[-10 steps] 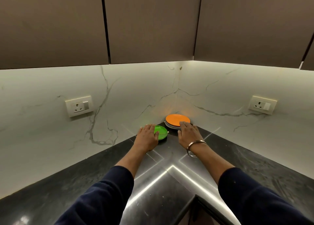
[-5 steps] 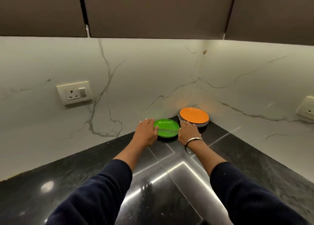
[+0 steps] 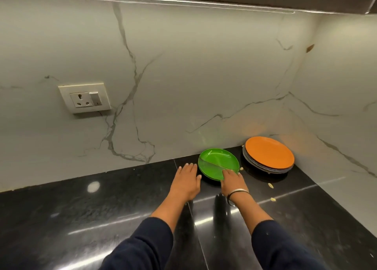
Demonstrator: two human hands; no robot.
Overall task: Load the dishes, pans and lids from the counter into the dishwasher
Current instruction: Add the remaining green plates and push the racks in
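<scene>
Green plate (image 3: pixel 217 162), glossy, round (ridge across): right hand (image 3: pixel 232 181) fingers straight on rim; left hand (image 3: pixel 187 181) flat beside.

Green divided plate (image 3: pixel 217 162) flat on black counter, orange plate (image 3: pixel 269 154) topping a stack in the corner

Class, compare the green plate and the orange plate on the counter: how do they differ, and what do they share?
The green plate has a divider ridge; the orange plate is plain. The green plate lies singly, the orange one tops a stack. The right hand touches the green plate; nothing touches the orange. Both are round and lie flat.
</scene>
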